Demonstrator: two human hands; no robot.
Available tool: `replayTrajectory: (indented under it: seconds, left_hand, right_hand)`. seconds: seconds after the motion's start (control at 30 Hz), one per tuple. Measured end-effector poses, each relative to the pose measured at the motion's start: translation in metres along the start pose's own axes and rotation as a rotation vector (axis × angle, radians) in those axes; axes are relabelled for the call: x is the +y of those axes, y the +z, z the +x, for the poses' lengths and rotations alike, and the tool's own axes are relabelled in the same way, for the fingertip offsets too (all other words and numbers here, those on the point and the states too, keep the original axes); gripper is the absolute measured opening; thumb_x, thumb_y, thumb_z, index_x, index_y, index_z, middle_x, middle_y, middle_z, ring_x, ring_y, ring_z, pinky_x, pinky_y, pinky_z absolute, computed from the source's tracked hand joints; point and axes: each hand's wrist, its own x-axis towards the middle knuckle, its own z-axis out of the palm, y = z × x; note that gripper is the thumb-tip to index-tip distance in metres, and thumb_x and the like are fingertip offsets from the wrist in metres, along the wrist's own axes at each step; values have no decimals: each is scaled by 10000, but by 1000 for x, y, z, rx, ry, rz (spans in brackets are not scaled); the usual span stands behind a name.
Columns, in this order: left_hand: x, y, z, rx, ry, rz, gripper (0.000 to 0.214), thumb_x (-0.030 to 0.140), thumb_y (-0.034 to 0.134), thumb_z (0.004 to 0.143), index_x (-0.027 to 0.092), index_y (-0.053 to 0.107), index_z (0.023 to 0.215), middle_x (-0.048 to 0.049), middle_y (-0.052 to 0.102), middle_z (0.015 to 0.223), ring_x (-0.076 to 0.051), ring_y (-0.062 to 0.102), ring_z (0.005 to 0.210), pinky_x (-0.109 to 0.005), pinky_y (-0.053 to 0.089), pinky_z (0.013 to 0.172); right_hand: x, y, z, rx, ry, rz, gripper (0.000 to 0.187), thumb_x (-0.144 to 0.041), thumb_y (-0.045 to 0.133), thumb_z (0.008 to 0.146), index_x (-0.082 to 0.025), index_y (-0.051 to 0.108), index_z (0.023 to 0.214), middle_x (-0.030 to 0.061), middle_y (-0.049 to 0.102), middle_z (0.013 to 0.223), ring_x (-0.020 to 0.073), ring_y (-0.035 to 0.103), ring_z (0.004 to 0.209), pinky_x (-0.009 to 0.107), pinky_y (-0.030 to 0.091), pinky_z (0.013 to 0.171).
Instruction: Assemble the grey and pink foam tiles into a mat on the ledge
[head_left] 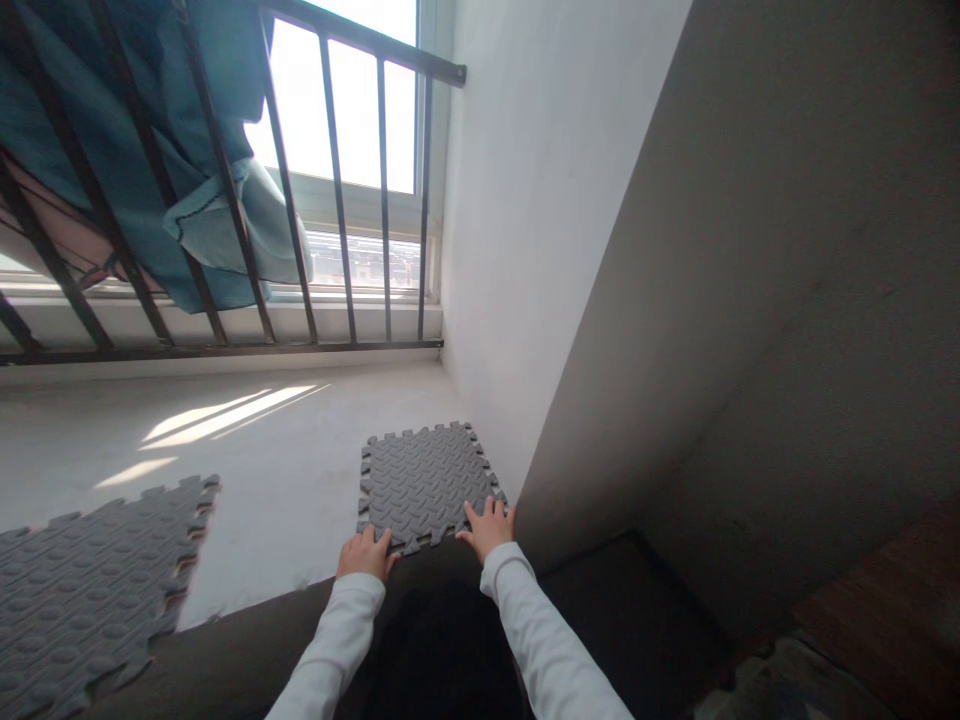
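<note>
A grey foam puzzle mat tile [424,480] with a raised tread pattern lies flat on the pale concrete floor [285,470], close to the white wall corner. My left hand [365,553] rests on the tile's near left corner, fingers curled over the edge. My right hand [489,527] lies flat on the near right corner, fingers spread, beside the wall. Both arms wear white sleeves. A larger patch of joined grey tiles [90,590] lies apart at the lower left.
A white wall [525,250] and a grey wall [750,300] close the right side. A black metal railing [225,200] with teal cloth [135,150] draped on it stands before a bright window. Dark flooring lies under me.
</note>
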Motion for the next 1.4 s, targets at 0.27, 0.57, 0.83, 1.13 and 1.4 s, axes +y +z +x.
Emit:
replayTrajectory:
  seconds: [0.27,0.57,0.83,1.13,1.4]
  left_hand:
    - [-2,7,6,41,7,-25,327,325,562,717,271,618,1035,-101,581,1046,-220,547,889,-333,395,772]
    - [-7,4,-8,1,50,-57,454,322,549,712,297,521,1164,-82,493,1248,-241,485,1059,-380,358,890]
    - [-133,-39,-30,-33,-164,68,416,117,434,708,241,589,1073,-85,554,1183,-245,452,1110,-436,266,979]
    - [-210,-45,-56,-167,-108,166,407,16,337,753,237,662,857,-78,597,1109,-172,437,1139,-375,365,911]
    - [-230,-62,-50,-413,-113,130,521,51,537,629,241,547,1113,-74,550,1171,-188,381,1191,-311,408,886]
  right_hand:
    - [-3,-7,7,-26,-3,-45,591,-636,391,750,-359,371,1271,170,374,1326,314,360,1161,467,253,867]
    - [-4,-11,4,-75,10,-45,628,-650,378,748,-358,318,1301,158,324,1359,311,318,1194,477,247,882]
    - [-5,-12,7,-68,7,-138,571,-562,444,774,-373,316,1298,157,399,1296,291,381,1156,426,326,828]
    - [-7,-11,14,-115,9,-135,544,-493,426,804,-331,316,1311,164,398,1282,288,382,1161,419,357,822]
    - [-7,-14,11,-112,13,-141,542,-485,440,802,-340,317,1310,158,407,1268,283,388,1156,399,363,826]
